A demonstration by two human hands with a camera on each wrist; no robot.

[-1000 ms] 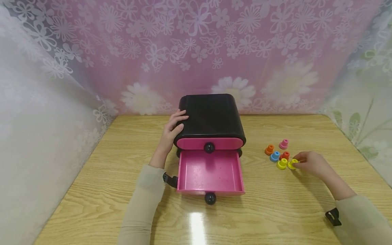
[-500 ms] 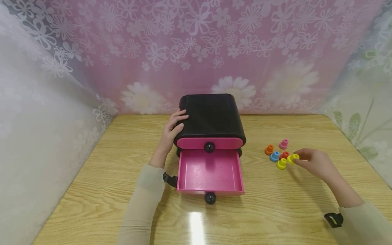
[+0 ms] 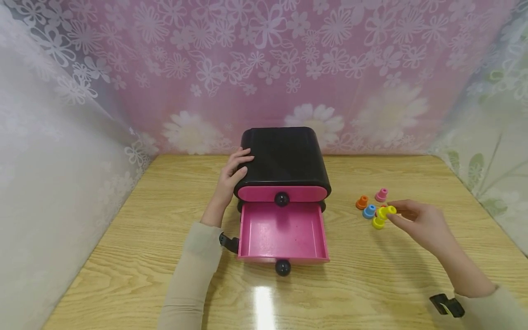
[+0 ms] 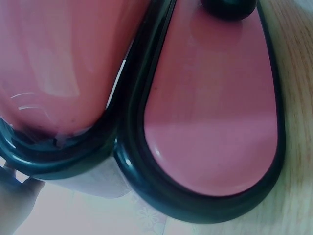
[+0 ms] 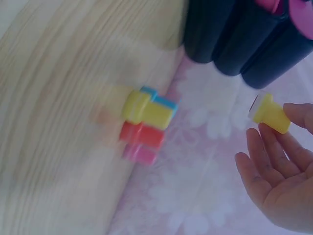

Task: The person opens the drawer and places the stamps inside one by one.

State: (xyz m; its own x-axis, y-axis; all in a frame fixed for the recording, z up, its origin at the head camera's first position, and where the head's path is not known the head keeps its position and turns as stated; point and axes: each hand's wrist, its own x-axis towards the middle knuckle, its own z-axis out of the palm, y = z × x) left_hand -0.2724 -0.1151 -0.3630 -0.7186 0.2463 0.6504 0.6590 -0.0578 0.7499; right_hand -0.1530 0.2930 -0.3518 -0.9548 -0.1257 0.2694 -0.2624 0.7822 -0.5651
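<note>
A black drawer cabinet (image 3: 284, 156) with pink drawers stands mid-table. My left hand (image 3: 230, 176) rests on its upper left edge, fingers lying on the top; in the left wrist view only a bit of that hand (image 4: 17, 200) shows. Below the shut top drawer (image 3: 260, 193), a pink drawer (image 3: 284, 233) is pulled out with nothing in it. At right, my right hand (image 3: 426, 224) pinches a small yellow stamp (image 5: 272, 113) between thumb and fingertips, raised above the table. Another yellow stamp (image 3: 377, 223) stands just under it in the head view.
Orange (image 3: 362, 202), blue (image 3: 369, 211) and pink stamps (image 3: 381, 195) stand near the right hand, with a red stamp (image 5: 144, 136) mostly hidden in the head view. A black knob (image 3: 283, 267) juts from the open drawer. Flowered cloth (image 3: 264, 68) hangs behind the table.
My right hand has lifted the yellow stamp off the table and moved it slightly left, over the other stamps. The left hand and the drawers stay the same.
</note>
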